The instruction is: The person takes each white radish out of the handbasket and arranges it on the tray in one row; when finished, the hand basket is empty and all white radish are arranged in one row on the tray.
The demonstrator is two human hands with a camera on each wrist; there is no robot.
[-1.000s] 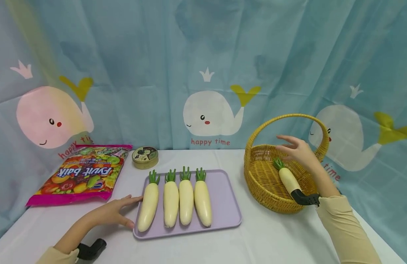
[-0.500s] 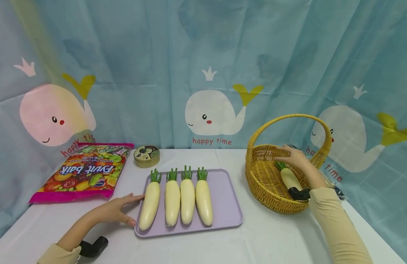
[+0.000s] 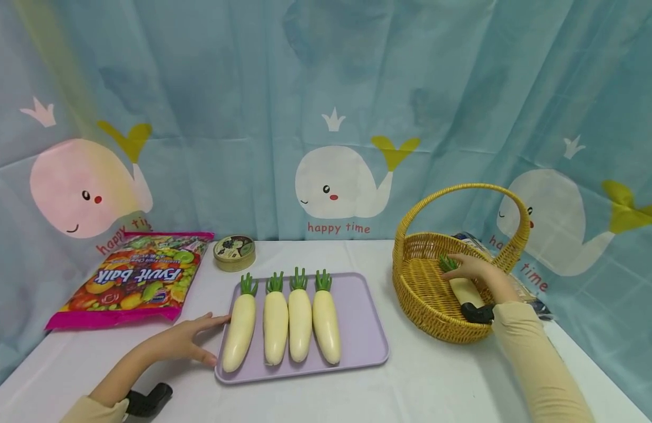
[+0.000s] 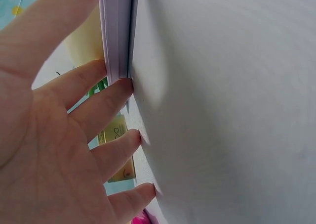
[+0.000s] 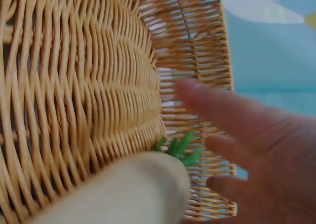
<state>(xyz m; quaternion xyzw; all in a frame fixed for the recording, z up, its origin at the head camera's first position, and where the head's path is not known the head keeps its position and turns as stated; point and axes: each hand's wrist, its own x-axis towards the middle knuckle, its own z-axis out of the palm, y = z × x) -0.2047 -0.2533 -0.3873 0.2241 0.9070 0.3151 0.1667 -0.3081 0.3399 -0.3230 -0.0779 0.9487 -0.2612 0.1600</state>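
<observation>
A lilac tray (image 3: 365, 329) holds several white radishes (image 3: 299, 314) with green tops, side by side. My left hand (image 3: 190, 342) lies flat on the table, fingers straight, its fingertips (image 4: 123, 88) against the tray's left edge (image 4: 118, 36). One more radish (image 3: 462, 288) lies in the wicker basket (image 3: 426, 299) on the right. My right hand (image 3: 476, 271) rests over that radish near its green top (image 5: 177, 150). Its fingers (image 5: 232, 115) reach out along the basket wall (image 5: 74, 85) and are not wrapped round the radish (image 5: 123, 194).
A pink fruit-candy bag (image 3: 130, 279) lies at the back left, with a round gold tin (image 3: 234, 252) beside it. A whale-print curtain (image 3: 331, 117) hangs behind the table. A dark packet (image 3: 468, 239) shows behind the basket.
My right hand has dropped from above the basket down onto the radish inside it. The left hand has stayed at the tray's edge.
</observation>
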